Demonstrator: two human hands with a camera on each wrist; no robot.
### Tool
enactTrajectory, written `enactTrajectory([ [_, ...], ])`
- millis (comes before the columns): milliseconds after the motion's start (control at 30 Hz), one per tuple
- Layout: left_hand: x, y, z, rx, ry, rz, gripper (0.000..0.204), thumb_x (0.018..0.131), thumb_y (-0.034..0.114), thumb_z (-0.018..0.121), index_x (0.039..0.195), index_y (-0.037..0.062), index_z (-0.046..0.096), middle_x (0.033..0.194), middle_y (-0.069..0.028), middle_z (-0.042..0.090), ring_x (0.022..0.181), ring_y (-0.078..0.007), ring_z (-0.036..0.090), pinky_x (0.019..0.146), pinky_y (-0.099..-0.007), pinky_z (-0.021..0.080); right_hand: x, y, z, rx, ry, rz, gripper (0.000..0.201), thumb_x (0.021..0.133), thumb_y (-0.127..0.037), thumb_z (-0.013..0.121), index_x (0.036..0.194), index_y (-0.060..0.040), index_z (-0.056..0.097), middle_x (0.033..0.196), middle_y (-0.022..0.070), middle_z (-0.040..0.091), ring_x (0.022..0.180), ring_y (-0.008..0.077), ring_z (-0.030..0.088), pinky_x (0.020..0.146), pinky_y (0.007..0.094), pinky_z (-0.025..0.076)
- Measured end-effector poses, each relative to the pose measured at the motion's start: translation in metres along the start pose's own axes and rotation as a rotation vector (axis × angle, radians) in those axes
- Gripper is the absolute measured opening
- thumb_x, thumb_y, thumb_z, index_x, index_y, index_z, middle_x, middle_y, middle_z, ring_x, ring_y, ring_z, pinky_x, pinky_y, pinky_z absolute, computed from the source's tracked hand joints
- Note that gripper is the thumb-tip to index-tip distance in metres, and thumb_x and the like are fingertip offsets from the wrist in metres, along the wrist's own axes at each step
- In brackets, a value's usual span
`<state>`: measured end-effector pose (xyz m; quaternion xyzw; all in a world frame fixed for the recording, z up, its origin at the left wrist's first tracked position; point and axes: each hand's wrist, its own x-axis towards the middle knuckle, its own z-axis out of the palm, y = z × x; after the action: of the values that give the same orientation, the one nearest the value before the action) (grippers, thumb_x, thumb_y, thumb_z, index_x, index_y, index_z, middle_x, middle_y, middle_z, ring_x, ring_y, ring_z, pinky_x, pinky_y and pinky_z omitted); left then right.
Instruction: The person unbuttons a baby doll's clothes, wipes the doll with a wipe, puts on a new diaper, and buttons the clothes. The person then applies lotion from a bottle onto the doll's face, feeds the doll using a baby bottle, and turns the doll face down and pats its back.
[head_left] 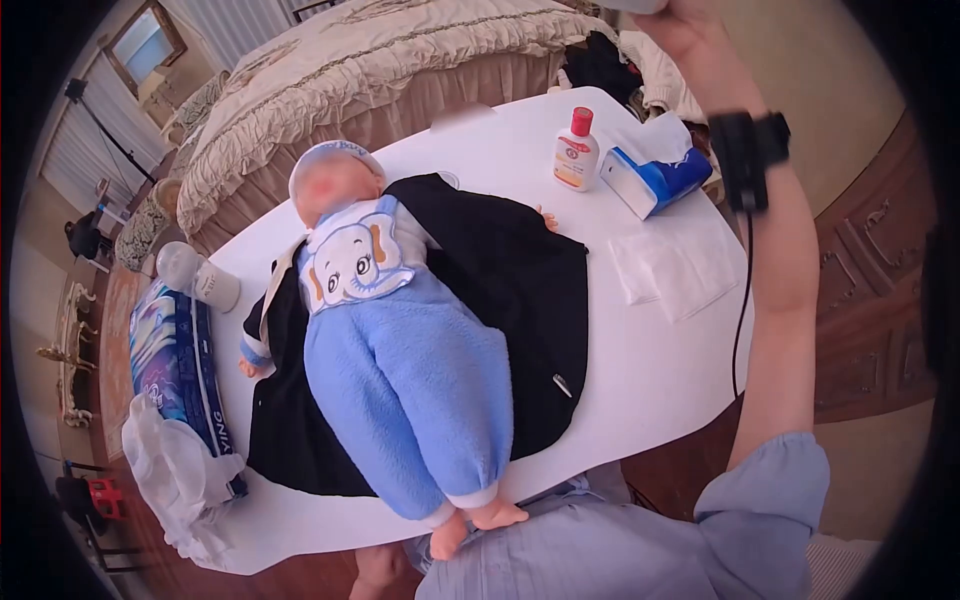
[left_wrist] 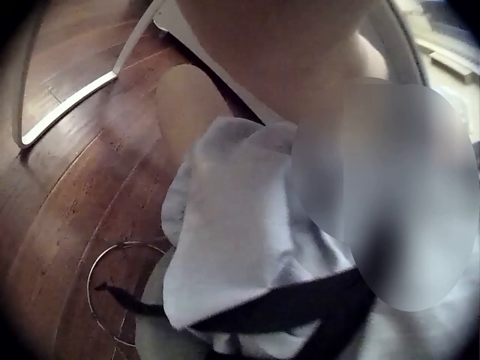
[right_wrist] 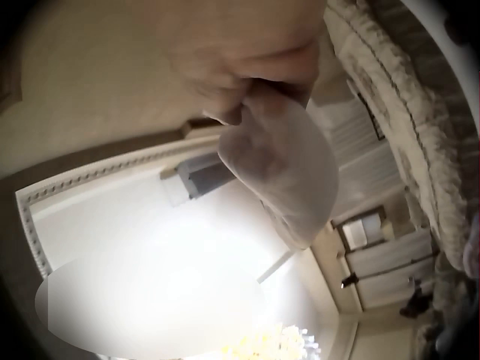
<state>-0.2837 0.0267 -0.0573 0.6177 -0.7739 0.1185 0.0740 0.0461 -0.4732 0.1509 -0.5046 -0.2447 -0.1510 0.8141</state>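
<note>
Raised at the top right of the head view, my right hand is partly cut off by the frame. In the right wrist view its curled fingers and thumb pinch a soft white cloth-like piece, which hangs from them. My left hand is low near the lap in the left wrist view, its fingers hidden; I cannot tell whether it holds anything. Before me a baby doll lies face up in blue fleece trousers and an elephant bib. Beneath it spreads a black garment.
On the white table stand a red-capped lotion bottle and a tissue pack, near folded white cloths. At left are a blue package, a clear-topped bottle and crumpled white material. A bed stands beyond.
</note>
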Motion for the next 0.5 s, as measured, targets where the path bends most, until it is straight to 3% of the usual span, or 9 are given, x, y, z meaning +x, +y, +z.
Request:
enactTrajectory([
  [67, -0.006, -0.010, 0.017, 0.052, -0.031, 0.476, 0.026, 0.084, 0.014, 0.065, 0.107, 0.0097, 0.054, 0.105, -0.0075, 0.058, 0.088, -0.0205, 0.059, 0.079, -0.0388, 0.051, 0.017, 0.021, -0.038, 0.086, 0.199, 0.027, 0.029, 0.099, -0.022, 0.051, 0.118, -0.0031, 0.061, 0.116, 0.0152, 0.067, 0.103, 0.0255, 0.067, 0.091, 0.0470, 0.055],
  [100, -0.002, -0.016, 0.028, 0.084, -0.043, 0.709, 0.027, 0.085, 0.014, 0.064, 0.110, 0.0098, 0.052, 0.108, -0.0072, 0.057, 0.092, -0.0196, 0.058, 0.081, -0.0390, 0.051, 0.013, 0.031, -0.046, 0.124, 0.313, 0.069, 0.024, 0.097, -0.017, 0.051, 0.112, -0.0040, 0.063, 0.110, 0.0141, 0.068, 0.095, 0.0241, 0.068, 0.088, 0.0421, 0.056],
  [133, 0.006, -0.025, 0.039, 0.120, -0.058, 0.943, 0.029, 0.087, 0.015, 0.063, 0.112, 0.0098, 0.050, 0.110, -0.0068, 0.056, 0.096, -0.0188, 0.058, 0.084, -0.0392, 0.051, 0.014, 0.043, -0.059, 0.121, 0.310, 0.072, 0.024, 0.097, -0.017, 0.051, 0.112, -0.0040, 0.063, 0.110, 0.0141, 0.068, 0.095, 0.0241, 0.068, 0.088, 0.0421, 0.056],
  [200, 0.035, -0.047, 0.063, 0.190, -0.090, 1.416, 0.031, 0.090, 0.016, 0.061, 0.117, 0.0100, 0.046, 0.114, -0.0062, 0.053, 0.104, -0.0171, 0.058, 0.089, -0.0395, 0.052, 0.014, 0.073, -0.105, -0.127, 0.629, 0.192, 0.025, 0.093, -0.019, 0.064, 0.112, -0.0027, 0.061, 0.108, 0.0093, 0.068, 0.098, 0.0221, 0.067, 0.085, 0.0390, 0.058],
  [267, 0.051, -0.061, 0.067, 0.183, -0.126, 1.455, 0.032, 0.091, 0.016, 0.058, 0.119, 0.0102, 0.044, 0.116, -0.0059, 0.052, 0.106, -0.0189, 0.057, 0.090, -0.0429, 0.051, 0.005, 0.097, -0.129, -0.095, 0.655, 0.196, 0.022, 0.089, -0.013, 0.068, 0.108, -0.0029, 0.061, 0.105, 0.0110, 0.069, 0.095, 0.0226, 0.069, 0.081, 0.0387, 0.060],
  [333, 0.067, -0.072, 0.068, 0.163, -0.200, 1.529, 0.032, 0.093, 0.017, 0.053, 0.123, 0.0106, 0.041, 0.120, -0.0054, 0.050, 0.109, -0.0227, 0.056, 0.091, -0.0495, 0.049, 0.005, 0.124, -0.170, -0.002, 0.535, 0.424, 0.023, 0.087, -0.010, 0.070, 0.106, -0.0025, 0.061, 0.103, 0.0115, 0.069, 0.091, 0.0223, 0.069, 0.080, 0.0369, 0.060],
  [367, 0.073, -0.076, 0.068, 0.150, -0.239, 1.564, 0.033, 0.095, 0.017, 0.051, 0.125, 0.0108, 0.039, 0.122, -0.0051, 0.049, 0.111, -0.0245, 0.056, 0.091, -0.0528, 0.048, 0.002, 0.137, -0.172, -0.004, 0.534, 0.427, 0.023, 0.087, -0.010, 0.070, 0.106, -0.0025, 0.061, 0.103, 0.0115, 0.069, 0.091, 0.0223, 0.069, 0.080, 0.0369, 0.060],
  [433, 0.083, -0.083, 0.068, 0.117, -0.317, 1.642, 0.034, 0.097, 0.018, 0.046, 0.129, 0.0112, 0.036, 0.126, -0.0045, 0.047, 0.115, -0.0283, 0.055, 0.092, -0.0595, 0.046, -0.010, 0.157, -0.177, -0.148, 0.646, 0.491, 0.024, 0.086, -0.010, 0.071, 0.106, -0.0017, 0.060, 0.101, 0.0108, 0.069, 0.087, 0.0224, 0.070, 0.077, 0.0367, 0.060],
  [500, 0.090, -0.085, 0.068, 0.080, -0.385, 1.722, 0.035, 0.100, 0.019, 0.041, 0.133, 0.0116, 0.033, 0.130, -0.0040, 0.045, 0.119, -0.0320, 0.054, 0.093, -0.0661, 0.044, -0.021, 0.163, -0.185, -0.252, 0.617, 0.610, 0.024, 0.086, -0.009, 0.070, 0.106, -0.0013, 0.060, 0.100, 0.0105, 0.068, 0.087, 0.0221, 0.069, 0.075, 0.0367, 0.060],
])
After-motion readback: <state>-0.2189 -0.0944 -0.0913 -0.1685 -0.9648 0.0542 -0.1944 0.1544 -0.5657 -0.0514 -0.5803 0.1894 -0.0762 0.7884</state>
